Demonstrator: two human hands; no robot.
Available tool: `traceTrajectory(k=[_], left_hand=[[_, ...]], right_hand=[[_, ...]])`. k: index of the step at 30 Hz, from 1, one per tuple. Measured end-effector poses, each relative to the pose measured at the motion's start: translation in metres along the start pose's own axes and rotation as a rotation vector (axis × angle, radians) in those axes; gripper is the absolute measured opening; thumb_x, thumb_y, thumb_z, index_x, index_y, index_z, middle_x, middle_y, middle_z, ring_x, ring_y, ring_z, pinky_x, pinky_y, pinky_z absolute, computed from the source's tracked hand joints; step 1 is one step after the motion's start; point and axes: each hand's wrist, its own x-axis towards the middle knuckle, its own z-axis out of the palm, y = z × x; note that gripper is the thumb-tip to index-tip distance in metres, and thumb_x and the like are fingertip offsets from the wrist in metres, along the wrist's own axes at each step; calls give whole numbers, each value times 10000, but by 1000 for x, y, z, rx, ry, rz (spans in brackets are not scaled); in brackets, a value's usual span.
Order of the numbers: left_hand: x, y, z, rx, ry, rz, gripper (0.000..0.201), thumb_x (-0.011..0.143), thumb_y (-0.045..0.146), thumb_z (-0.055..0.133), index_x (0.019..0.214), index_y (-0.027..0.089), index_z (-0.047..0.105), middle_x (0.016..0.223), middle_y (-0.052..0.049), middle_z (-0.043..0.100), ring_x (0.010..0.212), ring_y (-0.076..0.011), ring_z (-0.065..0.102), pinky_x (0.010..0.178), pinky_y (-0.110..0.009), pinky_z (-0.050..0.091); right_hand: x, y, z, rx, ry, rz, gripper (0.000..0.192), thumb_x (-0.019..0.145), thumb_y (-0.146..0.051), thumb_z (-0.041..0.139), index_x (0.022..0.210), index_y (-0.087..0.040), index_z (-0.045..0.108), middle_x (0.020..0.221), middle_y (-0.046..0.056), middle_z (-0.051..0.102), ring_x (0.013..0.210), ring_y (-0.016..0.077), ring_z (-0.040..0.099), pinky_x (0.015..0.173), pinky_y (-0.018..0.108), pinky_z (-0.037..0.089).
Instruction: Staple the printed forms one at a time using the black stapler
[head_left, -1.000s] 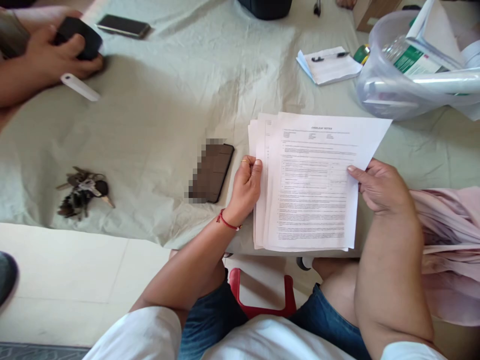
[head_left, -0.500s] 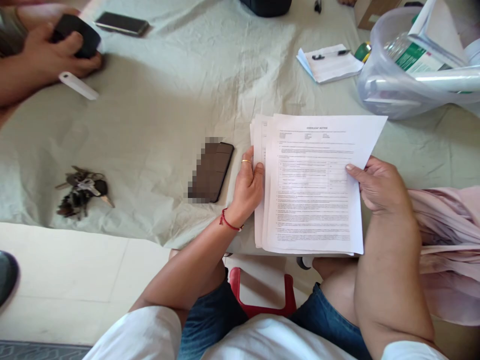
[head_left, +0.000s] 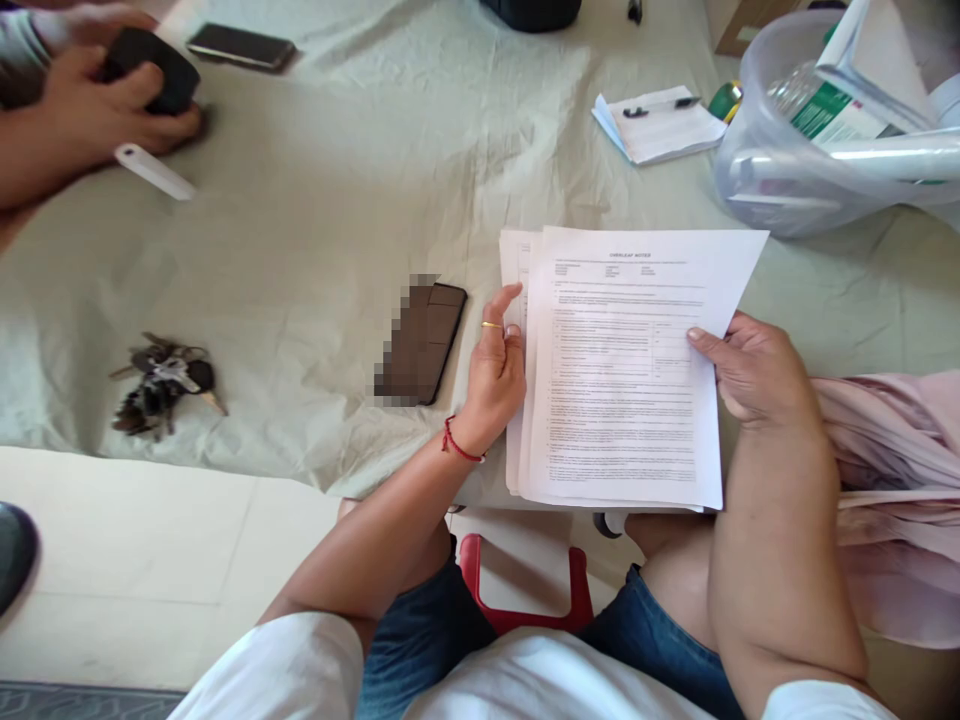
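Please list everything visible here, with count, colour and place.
printed sheets: several, white, centre
table cover: one, greenish, beneath
blurred slab: one, dark, left of sheets
keys: one bunch, dark, left
phone: one, black, upper left
strip: one, white, upper left
object: one, black, in another person's hand
notepad: one, white, upper right
pen: one, black, on notepad
tub: one, translucent, upper right, holding papers
box: one, brown, top right
case: one, black, top
small item: one, black, top
cloth: one, pink, right
seat: one, red, bottom centre
shoe: one, dark, left
left grip: one, bare, sheets' left edge
right grip: one, bare, pinching sheets' right edge
shorts: one, blue, bottom
shirt: one, white, bottom
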Motion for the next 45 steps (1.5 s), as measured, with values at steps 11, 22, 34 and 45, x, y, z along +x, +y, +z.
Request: traceTrajectory(k=[11,22,34,45], left_hand=[[2,0,-4,-52,-38,-40,328,1099,583,631,986,275,635,961,-28,608,869,-204,529,818,-350,465],[4,-1,-4,-66,-74,-95,227,1107,428,610,970,259,678,985,-42,696,899,-208,605,847,-352,486],[3,9,-8,95,-50,68,247,1121,400,549,1036,276,745,1030,-47,777,911,-222,679,857,-374,526],[8,7,-8,5,-57,-106,236,1016,215,568,987,243,800,1019,-43,826,927,-224,715,859,-376,549]], right_hand=[[10,-4,-35,24,250,-142,465,562,-366,1050,957,-225,849,954,59,877,940,318,820,1045,531,628],[15,-7,-38,35,312,-173,523,523,-332,1055,992,-202,865,996,78,876,931,310,823,1036,513,632],[17,-7,-52,62,411,-221,405,509,-291,1005,877,-223,851,931,63,858,938,332,817,1074,594,609],[20,1,-48,53,382,-167,378,542,-262,968,902,-231,860,949,46,868,911,284,799,1056,517,625]])
